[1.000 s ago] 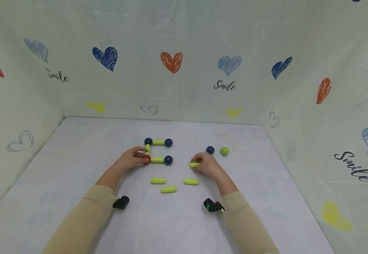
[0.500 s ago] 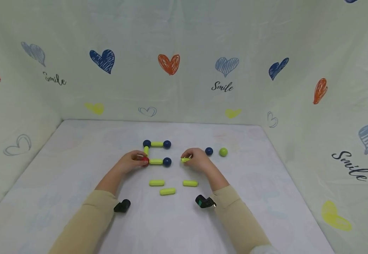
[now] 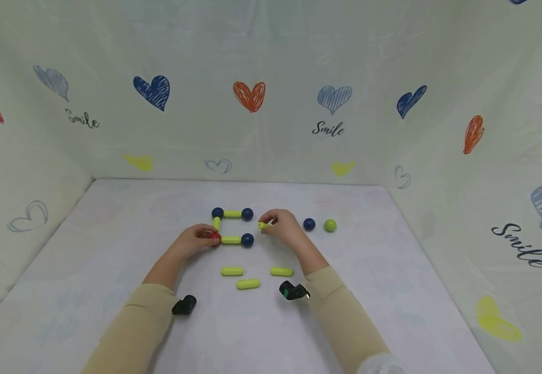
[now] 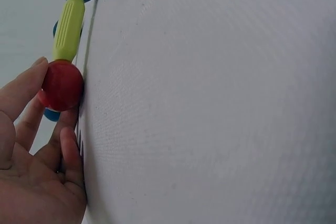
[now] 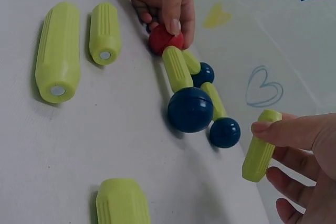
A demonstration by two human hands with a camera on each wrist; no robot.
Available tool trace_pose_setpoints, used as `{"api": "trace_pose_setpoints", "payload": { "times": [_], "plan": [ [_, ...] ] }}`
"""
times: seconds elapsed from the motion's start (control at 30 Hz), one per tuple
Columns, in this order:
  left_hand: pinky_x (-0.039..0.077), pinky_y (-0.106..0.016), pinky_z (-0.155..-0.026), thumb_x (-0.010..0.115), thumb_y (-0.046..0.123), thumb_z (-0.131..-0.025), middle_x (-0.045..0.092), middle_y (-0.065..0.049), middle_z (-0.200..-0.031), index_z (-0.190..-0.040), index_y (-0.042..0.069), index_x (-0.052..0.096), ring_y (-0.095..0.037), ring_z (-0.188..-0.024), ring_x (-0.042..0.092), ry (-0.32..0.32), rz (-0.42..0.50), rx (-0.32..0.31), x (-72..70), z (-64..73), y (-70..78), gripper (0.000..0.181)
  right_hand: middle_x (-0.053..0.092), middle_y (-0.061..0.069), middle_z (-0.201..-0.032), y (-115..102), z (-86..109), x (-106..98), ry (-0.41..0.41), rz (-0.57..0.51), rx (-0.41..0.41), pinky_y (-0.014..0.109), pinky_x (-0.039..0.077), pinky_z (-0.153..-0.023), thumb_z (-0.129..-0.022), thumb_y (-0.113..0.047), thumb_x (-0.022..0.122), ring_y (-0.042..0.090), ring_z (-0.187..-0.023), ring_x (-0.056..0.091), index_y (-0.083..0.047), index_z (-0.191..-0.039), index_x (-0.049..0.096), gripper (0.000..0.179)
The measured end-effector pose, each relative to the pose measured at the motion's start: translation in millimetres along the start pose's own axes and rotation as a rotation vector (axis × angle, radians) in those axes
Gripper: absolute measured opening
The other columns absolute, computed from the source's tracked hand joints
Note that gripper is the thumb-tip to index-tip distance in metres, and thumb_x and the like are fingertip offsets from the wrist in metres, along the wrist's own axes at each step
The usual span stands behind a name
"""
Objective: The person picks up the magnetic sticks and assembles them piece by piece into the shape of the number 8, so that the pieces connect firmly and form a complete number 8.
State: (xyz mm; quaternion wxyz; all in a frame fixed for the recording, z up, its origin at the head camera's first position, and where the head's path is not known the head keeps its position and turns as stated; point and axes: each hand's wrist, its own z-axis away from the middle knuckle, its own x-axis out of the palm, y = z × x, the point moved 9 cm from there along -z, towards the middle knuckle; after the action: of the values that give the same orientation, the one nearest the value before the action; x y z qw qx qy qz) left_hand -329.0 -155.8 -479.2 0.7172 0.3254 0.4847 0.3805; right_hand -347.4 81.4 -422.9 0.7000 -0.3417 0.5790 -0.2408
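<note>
Looks like the step of holding an open shape of sticks and balls [image 3: 232,214] steady with one hand, with one more stick ready in the other. With the left hand [image 3: 193,241], pinching the red ball [image 4: 62,88] at the shape's near left corner. With the right hand [image 3: 284,226], pinching a yellow-green stick [image 5: 256,158], just right of the near blue ball [image 3: 247,240] and the far blue ball [image 3: 247,214], apart from both. Next, seems to call for a firm pinch on the red ball and a slow turn of the stick, to point its ends at those two blue balls. Might snap on fast, going by the pale round spot [image 5: 58,91] on a loose stick's end, maybe a magnet. Could knock a ball loose with a bump. On the white table [image 3: 89,249], nearer the person, can see a left loose stick [image 3: 232,271], a middle loose stick [image 3: 248,284] and a right loose stick [image 3: 282,271]. Could brush that last one with the black wrist box [image 3: 294,291] close by. Past the right hand, can see a spare blue ball [image 3: 309,224] and a green ball [image 3: 330,225], out of the way.
</note>
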Motion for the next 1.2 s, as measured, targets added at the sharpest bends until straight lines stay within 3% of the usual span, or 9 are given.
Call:
{"api": "trace_pose_setpoints", "payload": {
  "times": [0.37, 0.83, 1.2],
  "plan": [
    [0.039, -0.05, -0.099, 0.074, 0.019, -0.088, 0.055, -0.02, -0.128, -0.128, 0.007, 0.059, -0.035, -0.114, 0.049, -0.014, -0.033, 0.0, -1.1, 2.2, -0.1, 0.044, 0.066, 0.001, -0.1, -11, -14.5, 2, 0.047, -0.08, -0.014, 0.031, 0.05, -0.075, -0.084, -0.01, 0.077, 0.019, -0.091, 0.057, -0.011, -0.108, 0.072, 0.024],
    [0.039, -0.049, -0.098, 0.071, 0.019, -0.091, 0.057, -0.019, -0.127, -0.128, 0.006, 0.059, -0.033, -0.112, 0.049, -0.012, -0.035, 0.039, -1.8, 1.7, 4.3, 0.041, 0.069, 0.007, -0.104, -22, -31.2, 13, 0.061, -0.126, -0.093, 0.033, 0.053, -0.078, -0.088, -0.009, 0.073, 0.023, -0.096, 0.064, -0.01, -0.115, 0.069, 0.027],
    [0.04, -0.046, -0.096, 0.071, 0.019, -0.091, 0.058, -0.018, -0.125, -0.128, 0.005, 0.059, -0.031, -0.11, 0.051, -0.013, -0.027, 0.052, -2.2, -0.4, 1.8, 0.041, 0.065, 0.011, -0.109, -21, -34.0, 23, 0.079, -0.162, -0.065, 0.026, 0.054, -0.068, -0.092, -0.009, 0.068, 0.022, -0.091, 0.063, -0.006, -0.121, 0.066, 0.029]
  ]
}}
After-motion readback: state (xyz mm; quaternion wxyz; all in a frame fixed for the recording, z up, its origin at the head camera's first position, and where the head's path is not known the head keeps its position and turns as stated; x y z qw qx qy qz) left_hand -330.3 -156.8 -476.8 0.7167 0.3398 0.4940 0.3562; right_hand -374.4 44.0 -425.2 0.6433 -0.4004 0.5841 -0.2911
